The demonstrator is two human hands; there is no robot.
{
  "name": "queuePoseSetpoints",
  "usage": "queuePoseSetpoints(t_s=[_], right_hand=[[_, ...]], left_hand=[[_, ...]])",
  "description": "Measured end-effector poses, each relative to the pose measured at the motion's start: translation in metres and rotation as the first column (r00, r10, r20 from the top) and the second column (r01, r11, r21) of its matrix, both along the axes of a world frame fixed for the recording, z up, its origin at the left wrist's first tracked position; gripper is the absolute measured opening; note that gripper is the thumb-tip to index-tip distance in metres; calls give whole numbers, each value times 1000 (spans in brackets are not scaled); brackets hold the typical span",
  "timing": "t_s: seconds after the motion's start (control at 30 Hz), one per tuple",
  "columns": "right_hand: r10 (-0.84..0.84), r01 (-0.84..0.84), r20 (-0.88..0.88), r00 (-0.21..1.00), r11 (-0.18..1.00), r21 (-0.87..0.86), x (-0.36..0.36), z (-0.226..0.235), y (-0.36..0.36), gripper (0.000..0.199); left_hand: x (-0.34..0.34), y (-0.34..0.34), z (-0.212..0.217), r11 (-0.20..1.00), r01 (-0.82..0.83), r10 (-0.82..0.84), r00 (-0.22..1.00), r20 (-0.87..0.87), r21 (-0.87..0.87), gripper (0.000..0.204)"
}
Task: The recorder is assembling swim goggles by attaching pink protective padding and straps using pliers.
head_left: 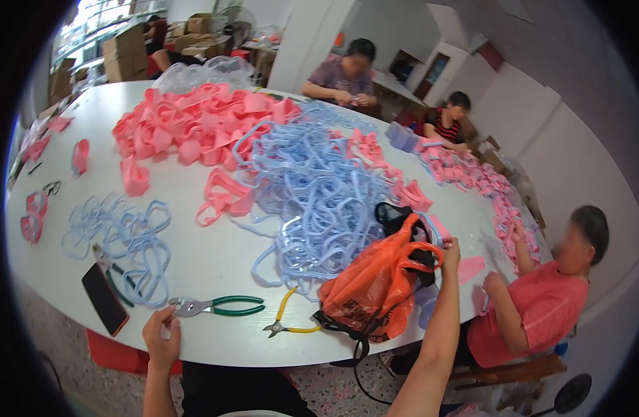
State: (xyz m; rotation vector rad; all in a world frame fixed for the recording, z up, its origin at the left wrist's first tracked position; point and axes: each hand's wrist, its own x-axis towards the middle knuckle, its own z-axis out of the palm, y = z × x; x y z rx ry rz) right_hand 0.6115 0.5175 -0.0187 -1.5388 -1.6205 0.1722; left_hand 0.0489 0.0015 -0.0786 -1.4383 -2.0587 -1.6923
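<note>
At the near left table edge, my left hand (163,335) has curled fingers, with the fingertips on the jaw end of the green-handled pliers (225,304). My right hand (451,256) reaches past an orange plastic bag (371,288) and pinches a light blue strap (432,228) beside a pink fabric piece (441,226). Between the hands lie yellow-handled cutters (286,321), their handles spread. A big heap of light blue straps (326,187) fills the middle, and a smaller blue tangle (135,236) lies on the left.
Pink fabric loops (194,125) are piled at the far side. A dark phone (105,297) lies beside another pair of green-handled pliers (114,274). Nearest on the right sits a person in a pink shirt (531,306); others work farther along the table. A black cord (361,361) hangs off the edge.
</note>
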Motion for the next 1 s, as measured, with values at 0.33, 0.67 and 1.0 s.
queuePoseSetpoints(t_s=[0.33, 0.67, 1.0], right_hand=[[362, -347, -2, 932, 893, 286, -196, 154, -116, 17], [710, -932, 662, 238, 359, -49, -485, 71, -219, 24], [735, -851, 547, 400, 519, -75, -546, 23, -178, 16]], left_hand=[[-6, -9, 21, 1000, 7, -7, 1000, -27, -5, 30], [-11, -22, 18, 998, 26, -28, 999, 42, 50, 27], [-14, -23, 21, 994, 79, -83, 995, 49, 69, 26]])
